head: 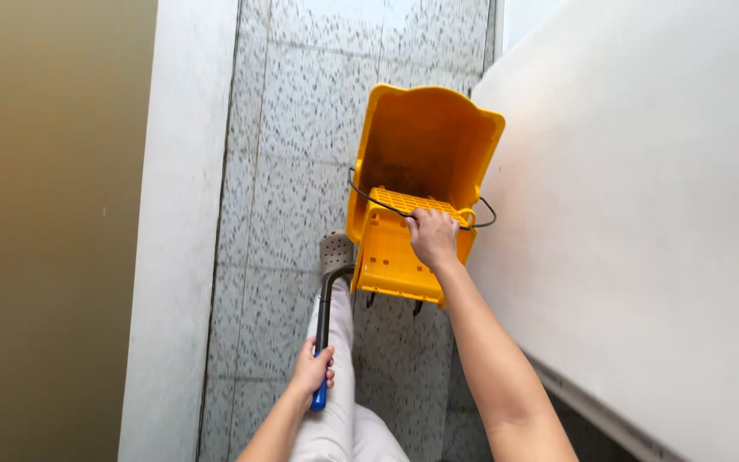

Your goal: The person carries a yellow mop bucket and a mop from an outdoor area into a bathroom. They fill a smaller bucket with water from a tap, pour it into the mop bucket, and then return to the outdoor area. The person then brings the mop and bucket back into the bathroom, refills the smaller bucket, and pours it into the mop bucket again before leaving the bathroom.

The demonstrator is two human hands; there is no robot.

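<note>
Both hands are busy: the right hand [432, 236] is curled around the thin wire handle [378, 202] of the yellow plastic mop bucket [425, 145], lifted and tilted above the speckled tile floor [288, 128]; the left hand [313, 370] is closed round the black, blue-tipped wringer lever [323, 316]. Carrying looks underway, nothing set down.

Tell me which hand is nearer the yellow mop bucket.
Right. The right hand grips the wire handle on top of the mop bucket; the left hand is lower down, apart from it, holding the wringer lever.
</note>
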